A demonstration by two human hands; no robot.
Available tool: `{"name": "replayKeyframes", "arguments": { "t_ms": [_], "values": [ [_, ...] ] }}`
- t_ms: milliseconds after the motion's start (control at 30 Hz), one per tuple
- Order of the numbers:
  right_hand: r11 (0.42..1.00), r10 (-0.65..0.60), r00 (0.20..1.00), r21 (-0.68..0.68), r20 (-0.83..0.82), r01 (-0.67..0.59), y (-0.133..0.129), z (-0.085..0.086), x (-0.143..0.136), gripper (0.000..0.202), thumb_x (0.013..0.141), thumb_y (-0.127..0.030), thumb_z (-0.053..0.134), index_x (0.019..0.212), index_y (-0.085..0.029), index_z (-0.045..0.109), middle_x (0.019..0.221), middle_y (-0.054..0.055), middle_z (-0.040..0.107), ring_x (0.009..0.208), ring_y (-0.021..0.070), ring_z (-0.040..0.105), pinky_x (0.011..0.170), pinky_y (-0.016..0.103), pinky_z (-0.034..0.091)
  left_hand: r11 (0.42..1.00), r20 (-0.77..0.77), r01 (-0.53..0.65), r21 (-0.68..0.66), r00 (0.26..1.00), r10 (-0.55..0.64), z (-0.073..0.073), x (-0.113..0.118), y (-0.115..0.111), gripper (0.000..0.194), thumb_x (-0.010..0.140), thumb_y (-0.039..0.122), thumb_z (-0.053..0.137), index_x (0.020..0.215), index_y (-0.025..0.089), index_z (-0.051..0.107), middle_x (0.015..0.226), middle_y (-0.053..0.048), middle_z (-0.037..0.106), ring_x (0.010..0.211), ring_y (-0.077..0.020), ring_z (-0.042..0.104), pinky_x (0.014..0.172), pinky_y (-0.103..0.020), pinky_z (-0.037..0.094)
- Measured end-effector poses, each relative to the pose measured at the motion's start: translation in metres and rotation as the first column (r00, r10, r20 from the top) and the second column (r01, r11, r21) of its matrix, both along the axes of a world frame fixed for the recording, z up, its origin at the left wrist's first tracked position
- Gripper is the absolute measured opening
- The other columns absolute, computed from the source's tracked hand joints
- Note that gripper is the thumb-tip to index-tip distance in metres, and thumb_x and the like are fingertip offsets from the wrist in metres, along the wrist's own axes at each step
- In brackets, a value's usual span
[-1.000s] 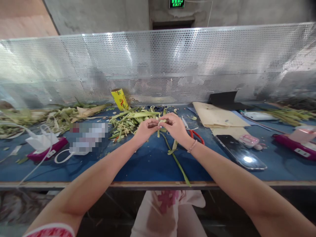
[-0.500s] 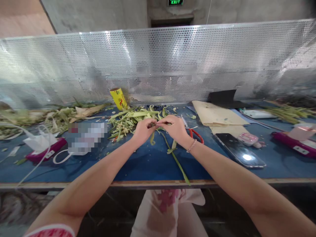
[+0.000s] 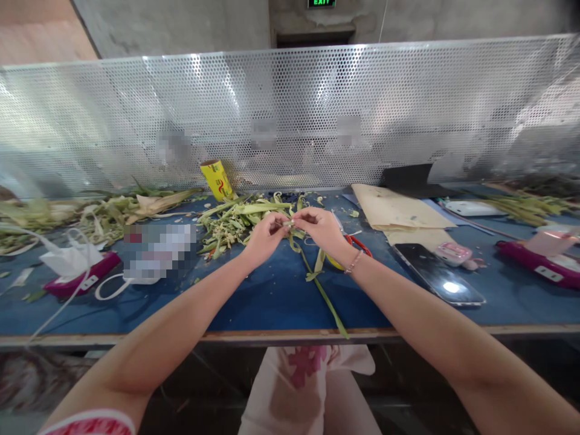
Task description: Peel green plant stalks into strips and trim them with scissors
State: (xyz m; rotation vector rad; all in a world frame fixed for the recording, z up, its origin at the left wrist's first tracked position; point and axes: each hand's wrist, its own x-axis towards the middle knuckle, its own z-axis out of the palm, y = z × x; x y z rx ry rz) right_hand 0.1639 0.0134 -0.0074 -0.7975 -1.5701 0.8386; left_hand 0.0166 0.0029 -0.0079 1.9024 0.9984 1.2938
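My left hand (image 3: pixel 265 238) and my right hand (image 3: pixel 324 232) meet over the middle of the table, fingertips almost touching. Both pinch a small pale green plant piece (image 3: pixel 289 224) between thumb and fingers; its exact form is too small to make out. From under my fingers a long green leaf strip (image 3: pixel 330 305) runs down to the table's front edge; whether it joins the pinched piece I cannot tell. Close behind my left hand spreads a heap of green leaf strips (image 3: pixel 226 226). Scissors (image 3: pixel 360 244) with red and yellow handles lie partly hidden behind my right wrist.
Along the back stands a perforated metal screen (image 3: pixel 290 109), with a yellow tube (image 3: pixel 216 180) before it. At right lie brown paper (image 3: pixel 399 208), a phone (image 3: pixel 437 275) and a pink case (image 3: pixel 454 254). Purple power strips (image 3: pixel 81 275) with cables sit toward both sides.
My fingers have shifted slightly, and the pale piece between them now shows more clearly. A curled strip that hung below my left hand is no longer there. More of the scissors' yellow handle shows.
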Motion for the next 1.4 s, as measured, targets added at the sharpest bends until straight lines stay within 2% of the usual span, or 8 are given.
{"name": "replayKeyframes", "arguments": {
  "t_ms": [333, 567, 800, 967, 1067, 1200, 1300, 1400],
  "values": [
    [0.995, 0.081, 0.986, 0.046, 0.145, -0.088, 0.003, 0.000, 0.005, 0.005, 0.063, -0.021, 0.061, 0.066, -0.017, 0.061, 0.067, 0.000, 0.061, 0.063, 0.0096, 0.055, 0.065, 0.026, 0.046, 0.999, 0.061, 0.007, 0.031, 0.998, -0.009, 0.004, -0.006, 0.003, 0.011, 0.068, 0.024, 0.058, 0.070, 0.014, 0.052, 0.062, 0.002, 0.053, 0.058, -0.0075, 0.051, 0.059, -0.022, 0.042],
    [0.999, 0.049, 0.999, -0.012, 0.017, -0.049, -0.001, -0.003, -0.001, 0.011, 0.064, -0.027, 0.061, 0.069, -0.018, 0.058, 0.063, -0.002, 0.058, 0.057, 0.0089, 0.054, 0.056, 0.024, 0.045, 0.992, 0.179, 0.114, 0.046, 0.976, -0.120, 0.002, -0.005, 0.002, 0.023, 0.064, 0.020, 0.062, 0.083, 0.016, 0.050, 0.080, -0.002, 0.057, 0.073, -0.0104, 0.057, 0.068, -0.025, 0.045],
    [0.993, 0.087, 0.990, -0.068, -0.110, -0.095, -0.003, 0.000, -0.002, 0.009, 0.063, -0.024, 0.062, 0.067, -0.018, 0.057, 0.061, -0.002, 0.059, 0.058, 0.0084, 0.055, 0.061, 0.025, 0.047, 0.999, 0.261, 0.042, -0.020, 0.965, -0.036, -0.002, -0.005, 0.008, 0.031, 0.061, 0.022, 0.064, 0.084, 0.018, 0.044, 0.069, 0.003, 0.052, 0.061, -0.0079, 0.053, 0.061, -0.023, 0.043],
    [0.987, 0.097, 0.968, -0.105, -0.233, -0.124, 0.000, -0.001, -0.002, 0.011, 0.063, -0.025, 0.061, 0.069, -0.018, 0.056, 0.064, -0.002, 0.061, 0.059, 0.0081, 0.057, 0.062, 0.024, 0.048, 0.995, 0.106, -0.095, -0.012, 0.990, 0.096, -0.007, -0.003, 0.010, 0.022, 0.061, 0.025, 0.063, 0.074, 0.016, 0.048, 0.067, 0.002, 0.052, 0.065, -0.0097, 0.052, 0.063, -0.024, 0.042],
    [0.991, 0.077, 0.982, -0.091, -0.173, -0.094, -0.001, -0.001, -0.003, 0.009, 0.064, -0.024, 0.060, 0.069, -0.018, 0.056, 0.062, -0.002, 0.060, 0.059, 0.0086, 0.057, 0.062, 0.025, 0.048, 0.993, 0.027, -0.092, -0.075, 0.995, 0.094, -0.003, 0.000, 0.004, 0.016, 0.071, 0.031, 0.051, 0.072, 0.015, 0.049, 0.065, 0.001, 0.054, 0.061, -0.0114, 0.054, 0.062, -0.026, 0.043],
    [1.000, -0.001, 1.000, 0.002, -0.028, 0.001, -0.005, 0.000, -0.002, 0.006, 0.066, -0.022, 0.058, 0.070, -0.017, 0.057, 0.063, -0.001, 0.059, 0.059, 0.0099, 0.055, 0.061, 0.026, 0.047, 0.982, -0.141, -0.185, -0.027, 0.974, 0.179, 0.004, 0.000, -0.001, 0.010, 0.072, 0.023, 0.047, 0.067, 0.016, 0.051, 0.061, 0.000, 0.054, 0.057, -0.0129, 0.054, 0.057, -0.025, 0.041],
    [0.991, -0.073, 0.995, 0.115, 0.067, 0.064, -0.008, 0.002, -0.001, 0.003, 0.068, -0.020, 0.057, 0.070, -0.018, 0.058, 0.066, 0.000, 0.059, 0.060, 0.0104, 0.054, 0.060, 0.026, 0.046, 0.987, -0.272, -0.161, 0.000, 0.950, 0.155, 0.005, -0.001, -0.001, 0.009, 0.071, 0.017, 0.045, 0.064, 0.016, 0.052, 0.059, 0.000, 0.054, 0.052, -0.0116, 0.049, 0.054, -0.024, 0.038],
    [0.966, -0.113, 0.985, 0.245, 0.131, 0.078, -0.009, 0.002, -0.001, 0.005, 0.069, -0.016, 0.055, 0.069, -0.018, 0.059, 0.073, 0.001, 0.057, 0.062, 0.0098, 0.053, 0.059, 0.025, 0.045, 0.996, -0.224, -0.058, -0.072, 0.974, 0.040, 0.001, 0.000, -0.001, 0.005, 0.068, 0.013, 0.045, 0.067, 0.016, 0.049, 0.058, 0.002, 0.050, 0.047, -0.0082, 0.042, 0.049, -0.022, 0.034]
  ]
}}
